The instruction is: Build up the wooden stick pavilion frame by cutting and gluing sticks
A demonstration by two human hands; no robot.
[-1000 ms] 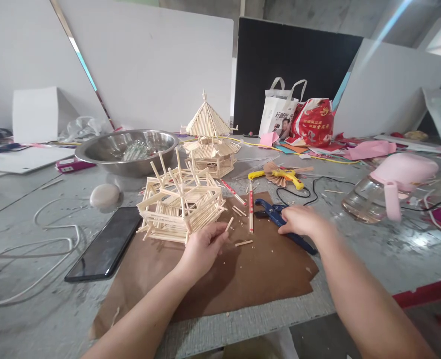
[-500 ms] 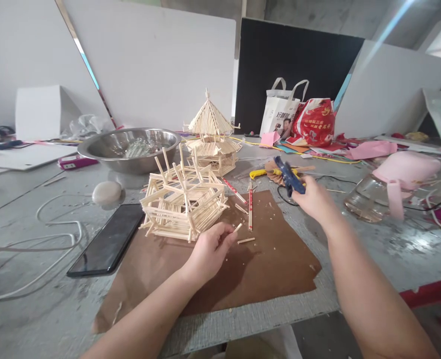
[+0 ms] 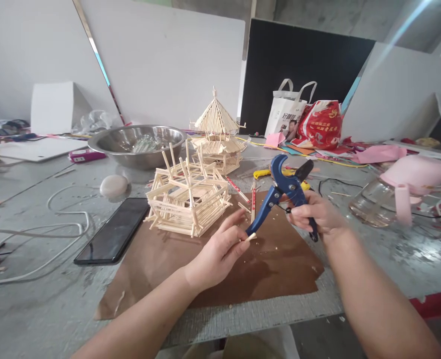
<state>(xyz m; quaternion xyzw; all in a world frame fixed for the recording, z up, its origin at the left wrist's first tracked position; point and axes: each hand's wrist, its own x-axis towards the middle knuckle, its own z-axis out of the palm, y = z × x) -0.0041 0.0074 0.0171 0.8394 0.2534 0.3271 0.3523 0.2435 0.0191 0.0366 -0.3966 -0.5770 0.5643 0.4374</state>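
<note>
My right hand (image 3: 319, 215) grips a blue cutter (image 3: 280, 192) by its handles and holds it raised above the brown sheet (image 3: 242, 269), jaw pointing up. Just left of it my left hand (image 3: 220, 252) pinches a short wooden stick (image 3: 250, 237), whose tip sits by the cutter's lower handle. An unfinished stick-built frame (image 3: 187, 198) stands on the sheet's far left corner, close to my left hand. A finished stick pagoda (image 3: 216, 134) stands behind it.
A steel bowl (image 3: 138, 144), a black phone (image 3: 113, 229), a white cable (image 3: 52, 234) and a pale round stone (image 3: 113, 185) lie to the left. A yellow glue gun (image 3: 265, 173), loose chopsticks (image 3: 253, 199), bags (image 3: 306, 122) and a pink-lidded glass jug (image 3: 399, 192) are to the right. The table's front edge is near.
My right hand picked the blue cutter up off the sheet, swung it up and brought it over beside my left hand. My left hand lifted the short stick slightly toward it.
</note>
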